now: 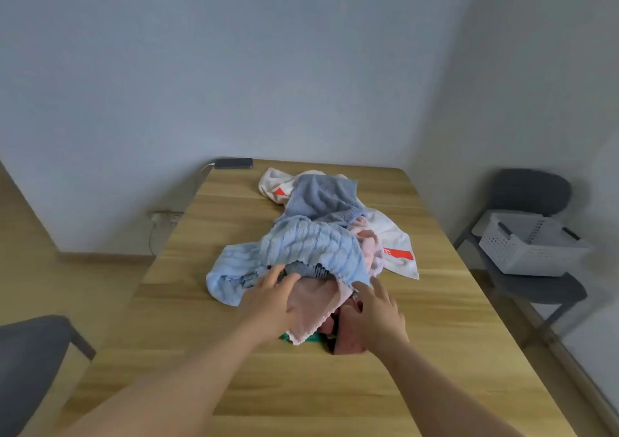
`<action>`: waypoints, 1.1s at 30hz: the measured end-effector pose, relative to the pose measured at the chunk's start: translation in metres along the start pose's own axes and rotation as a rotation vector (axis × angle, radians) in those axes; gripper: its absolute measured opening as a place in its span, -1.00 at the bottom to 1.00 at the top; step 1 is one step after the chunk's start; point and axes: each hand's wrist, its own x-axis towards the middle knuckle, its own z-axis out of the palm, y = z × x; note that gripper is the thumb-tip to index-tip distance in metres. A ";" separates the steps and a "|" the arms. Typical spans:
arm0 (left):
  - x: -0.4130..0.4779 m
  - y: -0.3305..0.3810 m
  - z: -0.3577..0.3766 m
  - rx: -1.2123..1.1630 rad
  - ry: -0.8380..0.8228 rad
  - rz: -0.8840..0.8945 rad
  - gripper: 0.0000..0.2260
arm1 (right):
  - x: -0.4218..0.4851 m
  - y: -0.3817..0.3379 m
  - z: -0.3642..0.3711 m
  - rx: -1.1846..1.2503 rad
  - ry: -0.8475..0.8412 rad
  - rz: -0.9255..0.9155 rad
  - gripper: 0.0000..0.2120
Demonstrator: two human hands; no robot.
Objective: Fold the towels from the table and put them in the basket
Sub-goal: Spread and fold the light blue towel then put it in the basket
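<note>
A heap of crumpled towels lies along the middle of the wooden table (452,319). On top is a light blue ribbed towel (301,245), with a grey-blue towel (321,195) behind it and a white towel with red marks (395,242) to the right. At the near end lie a pale pink towel (315,306) and a dark red one (348,342). My left hand (271,302) rests with straight fingers on the pink towel, fingertips at the blue towel's edge. My right hand (378,316) lies on the dark red towel, fingers relaxed. A white perforated basket (532,245) sits on a chair at the right.
A dark phone (233,162) with a cable lies at the table's far left corner. A grey chair (532,229) stands right of the table and holds the basket. Another grey chair (30,366) stands at the near left. A wall socket (165,217) is low on the far wall.
</note>
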 end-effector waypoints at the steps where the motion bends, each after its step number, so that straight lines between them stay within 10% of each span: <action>1: 0.007 0.001 0.007 -0.009 -0.067 -0.002 -0.45 | 0.008 0.001 0.005 0.041 -0.001 0.016 -0.51; 10: 0.026 -0.014 0.091 0.005 -0.251 0.026 -0.45 | 0.073 0.004 0.050 0.124 -0.056 -0.076 -0.30; 20: -0.010 -0.020 0.113 0.077 0.193 0.089 -0.76 | 0.025 0.034 0.091 0.015 0.094 -0.227 -0.58; 27: -0.077 -0.014 0.120 -0.528 -0.001 -0.081 -0.84 | -0.044 0.062 0.105 0.164 0.219 -0.286 -0.81; 33: -0.143 0.011 0.120 -0.471 0.473 -0.070 -0.59 | -0.122 0.064 0.075 0.531 0.363 -0.321 -0.78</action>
